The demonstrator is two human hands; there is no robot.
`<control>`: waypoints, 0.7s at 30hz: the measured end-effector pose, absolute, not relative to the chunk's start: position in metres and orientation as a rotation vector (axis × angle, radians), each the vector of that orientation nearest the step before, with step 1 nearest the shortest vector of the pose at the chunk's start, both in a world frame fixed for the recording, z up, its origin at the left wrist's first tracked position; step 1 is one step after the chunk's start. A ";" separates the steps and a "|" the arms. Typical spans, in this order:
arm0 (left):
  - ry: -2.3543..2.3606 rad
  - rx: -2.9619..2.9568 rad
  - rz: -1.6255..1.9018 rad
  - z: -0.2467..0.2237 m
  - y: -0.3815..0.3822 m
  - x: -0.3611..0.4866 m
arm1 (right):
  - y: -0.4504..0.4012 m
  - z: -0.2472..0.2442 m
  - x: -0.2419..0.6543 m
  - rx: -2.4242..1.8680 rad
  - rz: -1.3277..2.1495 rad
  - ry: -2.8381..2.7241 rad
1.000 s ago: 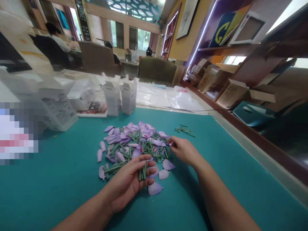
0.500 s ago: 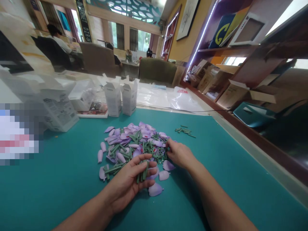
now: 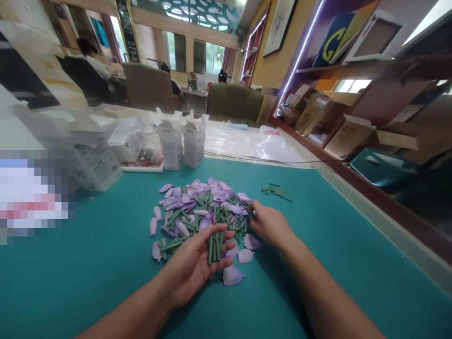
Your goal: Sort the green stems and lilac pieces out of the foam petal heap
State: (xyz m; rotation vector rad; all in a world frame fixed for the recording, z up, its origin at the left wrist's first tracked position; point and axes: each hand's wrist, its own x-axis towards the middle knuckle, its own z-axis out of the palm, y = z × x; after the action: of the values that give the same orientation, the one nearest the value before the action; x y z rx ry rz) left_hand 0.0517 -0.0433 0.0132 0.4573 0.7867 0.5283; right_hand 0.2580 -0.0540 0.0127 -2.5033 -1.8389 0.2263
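Several short green plastic stems (image 3: 214, 247) lie across the fingers of my left hand (image 3: 197, 263), palm up and fingers curled beneath them. Under and beyond it spreads a pile of lilac petal-shaped pieces (image 3: 173, 203) mixed with green stems and small green parts. My right hand (image 3: 270, 225) is at the pile's right edge with thumb and fingertips pinched together; whatever is between them is hidden. Near my hands lie loose lilac petals, one (image 3: 233, 276) just below my left fingertips and another (image 3: 252, 242) below my right hand.
A small separate group of green stems (image 3: 275, 190) lies at the right on the green mat (image 3: 335, 245). White open cartons (image 3: 194, 141) stand along the back. Clear plastic sheeting (image 3: 271, 146) lies behind the mat. Cardboard boxes (image 3: 348, 136) fill the right shelf; people sit farther back.
The view has shifted slightly, so everything appears a little to the right. The stems in my left hand show more plainly, as its palm has turned up a bit. My right hand stays at the pile.
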 end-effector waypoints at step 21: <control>0.737 0.503 0.510 0.012 -0.044 0.050 | -0.057 0.019 0.269 -2.194 0.298 -1.817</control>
State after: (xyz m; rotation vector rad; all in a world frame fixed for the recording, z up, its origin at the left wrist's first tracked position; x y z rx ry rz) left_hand 0.0504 -0.0436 0.0120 0.5034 0.7371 0.5105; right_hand 0.2692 -0.0570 0.0194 -2.1942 -1.8167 0.2984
